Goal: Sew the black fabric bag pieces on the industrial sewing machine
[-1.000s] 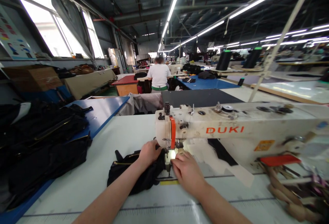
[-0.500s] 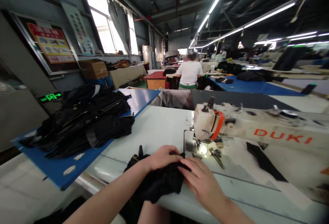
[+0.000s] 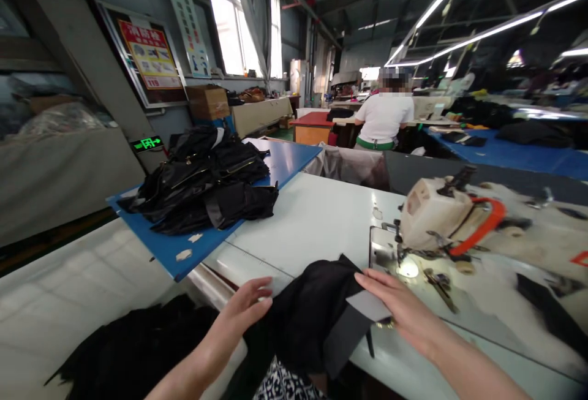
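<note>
A black fabric piece (image 3: 312, 302) hangs over the front edge of the sewing table, with a grey flap (image 3: 351, 326) showing on its right side. My right hand (image 3: 395, 305) pinches its upper right edge, thumb and fingers closed on the cloth beside the flap. A bit of gold-coloured metal shows just under that hand. My left hand (image 3: 245, 308) is at the fabric's left side with thumb and fingers apart, not gripping it. The sewing machine (image 3: 436, 216) stands to the right of the fabric, its lamp lit by the needle area.
A pile of black pieces with gold zips (image 3: 206, 185) lies on a blue board (image 3: 294, 158) at the left. More black cloth (image 3: 138, 345) lies low at the left. A black strip (image 3: 546, 302) rests near the machine. A person in white (image 3: 386, 118) sits ahead, back turned.
The view has swung left. My hands, earlier close together on the bunched fabric, have moved apart. The fabric is now spread and turned, showing the grey flap; my left hand has let go.
</note>
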Demonstrator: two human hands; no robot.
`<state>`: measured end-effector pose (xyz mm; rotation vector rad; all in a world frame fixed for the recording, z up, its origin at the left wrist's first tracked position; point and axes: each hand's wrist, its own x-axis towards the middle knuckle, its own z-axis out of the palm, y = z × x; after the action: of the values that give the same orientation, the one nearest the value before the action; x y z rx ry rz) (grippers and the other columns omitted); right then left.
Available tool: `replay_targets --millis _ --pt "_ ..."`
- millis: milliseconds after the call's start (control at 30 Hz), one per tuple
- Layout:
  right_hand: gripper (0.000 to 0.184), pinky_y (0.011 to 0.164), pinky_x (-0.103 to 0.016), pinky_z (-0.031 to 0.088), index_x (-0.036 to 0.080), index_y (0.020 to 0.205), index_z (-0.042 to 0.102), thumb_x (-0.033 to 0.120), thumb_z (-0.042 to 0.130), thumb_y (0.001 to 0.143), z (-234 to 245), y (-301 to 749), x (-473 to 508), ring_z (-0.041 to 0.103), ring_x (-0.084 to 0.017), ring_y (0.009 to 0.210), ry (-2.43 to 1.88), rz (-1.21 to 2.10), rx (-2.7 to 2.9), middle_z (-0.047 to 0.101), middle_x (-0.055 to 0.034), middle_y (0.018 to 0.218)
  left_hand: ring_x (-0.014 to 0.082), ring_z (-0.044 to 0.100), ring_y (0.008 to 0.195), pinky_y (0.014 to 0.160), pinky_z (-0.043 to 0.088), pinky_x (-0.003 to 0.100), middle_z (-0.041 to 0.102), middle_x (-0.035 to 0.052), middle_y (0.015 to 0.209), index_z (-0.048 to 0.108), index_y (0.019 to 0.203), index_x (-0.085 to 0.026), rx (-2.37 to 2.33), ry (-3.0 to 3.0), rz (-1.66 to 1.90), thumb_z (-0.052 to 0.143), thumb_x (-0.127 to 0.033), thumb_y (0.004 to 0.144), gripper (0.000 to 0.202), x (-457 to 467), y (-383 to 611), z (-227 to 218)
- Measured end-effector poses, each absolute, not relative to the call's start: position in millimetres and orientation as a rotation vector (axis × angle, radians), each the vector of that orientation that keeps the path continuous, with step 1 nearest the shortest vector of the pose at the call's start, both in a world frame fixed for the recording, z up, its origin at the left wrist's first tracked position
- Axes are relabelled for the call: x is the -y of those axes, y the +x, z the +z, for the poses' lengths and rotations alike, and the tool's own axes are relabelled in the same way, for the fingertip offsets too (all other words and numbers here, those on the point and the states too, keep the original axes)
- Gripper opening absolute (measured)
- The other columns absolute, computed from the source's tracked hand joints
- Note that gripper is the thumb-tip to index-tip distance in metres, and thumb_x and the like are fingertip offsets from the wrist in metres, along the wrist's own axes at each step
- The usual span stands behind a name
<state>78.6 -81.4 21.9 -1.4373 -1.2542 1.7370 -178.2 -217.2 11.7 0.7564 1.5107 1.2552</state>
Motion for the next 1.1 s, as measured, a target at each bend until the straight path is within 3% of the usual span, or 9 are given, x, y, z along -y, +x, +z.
replay_targets --millis 133,300,500,567,700,867,967,1100 --pt "0.032 0.063 -0.027 0.046 0.020 0.078 0.066 0.048 0.075 0.064 10 79 69 0.063 -0.019 0.074 -1.427 1.763 1.278 0.068 -0.0017 0.076 0.0315 0.058 0.108 0.096 0.043 0.041 0.068 0.0109 0.104 0.064 0.096 -0.017 -1.543 0.413 1.457 0.077 -0.049 0.059 0.051 253 -145 -44" --pt "0.033 0.067 -0.029 0.048 0.020 0.082 0.067 0.043 0.078 0.061 17 73 60 0.064 -0.021 0.080 -1.428 1.847 1.204 0.070 -0.0044 0.082 0.0318 0.053 0.116 0.100 0.040 0.041 0.063 0.0121 0.117 0.064 0.103 -0.019 -1.055 0.380 1.567 0.083 -0.046 0.051 0.062 252 -101 -60" --pt "0.032 0.056 -0.025 0.042 0.018 0.074 0.061 0.049 0.070 0.069 17 85 56 0.058 -0.016 0.065 -1.398 1.663 1.514 0.063 0.0000 0.069 0.0253 0.068 0.074 0.075 0.053 0.037 0.071 0.0115 0.083 0.066 0.089 -0.011 -1.121 0.209 1.448 0.082 -0.033 0.059 0.040 223 -102 -23" --pt "0.031 0.051 -0.024 0.037 0.019 0.073 0.059 0.049 0.066 0.074 18 91 57 0.052 -0.014 0.058 -1.360 1.580 1.671 0.057 0.0031 0.063 0.0245 0.068 0.072 0.075 0.053 0.035 0.071 0.0107 0.080 0.068 0.086 -0.011 -1.110 0.218 1.482 0.082 -0.030 0.060 0.036 222 -109 -7" --pt "0.029 0.047 -0.024 0.032 0.020 0.070 0.055 0.047 0.058 0.080 15 92 64 0.044 -0.012 0.052 -1.299 1.323 1.910 0.046 0.0055 0.056 0.0274 0.068 0.087 0.086 0.052 0.037 0.073 0.0098 0.086 0.070 0.086 -0.013 -0.964 0.278 1.498 0.080 -0.022 0.060 0.028 222 -122 22" --pt "0.026 0.067 -0.033 0.046 0.022 0.098 0.057 0.043 0.052 0.084 13 76 86 0.057 -0.021 0.077 -1.211 0.824 1.920 0.059 -0.0033 0.081 0.0300 0.065 0.097 0.090 0.050 0.040 0.072 0.0100 0.095 0.071 0.089 -0.015 -0.818 0.361 1.480 0.078 -0.020 0.062 0.029 216 -133 48" --pt "0.023 0.081 -0.041 0.045 0.024 0.103 0.057 0.037 0.051 0.086 29 68 109 0.055 -0.026 0.094 -1.078 0.404 1.827 0.058 -0.0086 0.099 0.0293 0.066 0.095 0.087 0.052 0.039 0.072 0.0092 0.096 0.070 0.098 -0.016 -0.940 0.416 1.587 0.079 -0.023 0.062 0.038 213 -135 66" --pt "0.024 0.083 -0.039 0.048 0.029 0.111 0.055 0.027 0.049 0.088 58 51 142 0.056 -0.027 0.100 -0.807 0.438 1.954 0.059 -0.0094 0.107 0.0271 0.068 0.088 0.081 0.054 0.036 0.073 0.0066 0.092 0.069 0.099 -0.016 -1.106 0.584 1.715 0.078 -0.028 0.063 0.039 211 -132 94"
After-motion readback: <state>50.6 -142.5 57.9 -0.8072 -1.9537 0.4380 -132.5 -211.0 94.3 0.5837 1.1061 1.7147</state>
